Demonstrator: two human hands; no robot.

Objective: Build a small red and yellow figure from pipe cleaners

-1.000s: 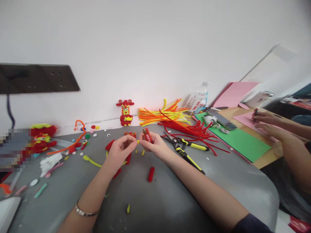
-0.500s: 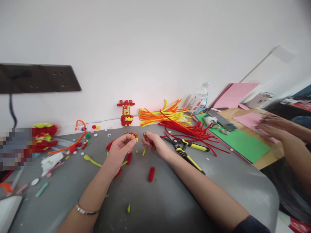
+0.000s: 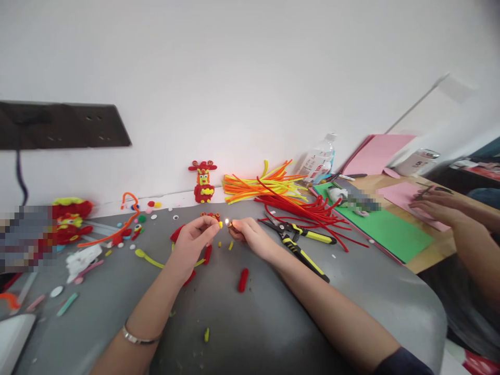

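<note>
My left hand (image 3: 198, 237) is closed in a pinch on a small yellow piece (image 3: 221, 225), its tip poking out past the fingertips. Facing it, my right hand (image 3: 248, 234) wraps round a lighter (image 3: 231, 224), mostly hidden by the fingers. A bright flame (image 3: 227, 222) burns at the lighter's top, close beside the yellow piece. Beneath and behind my left hand lie red fuzzy parts (image 3: 208, 254) and a yellow-green pipe cleaner (image 3: 150, 260). A short red fuzzy roll (image 3: 243, 280) rests on the grey table (image 3: 289, 317) below my right hand.
A red and yellow figure (image 3: 203, 187) leans on the wall. Pipe cleaners (image 3: 261, 186), yellow-handled pliers (image 3: 299, 239) and a plastic bottle (image 3: 320, 159) are to the right. Pom-poms and scraps (image 3: 84, 260) are scattered left. Another person's hands (image 3: 441, 200) work over pink paper (image 3: 398, 195).
A flame has appeared at the lighter in my right hand, whose thumb has shifted on its top. My left hand stays in place. The other person's hands have moved slightly.
</note>
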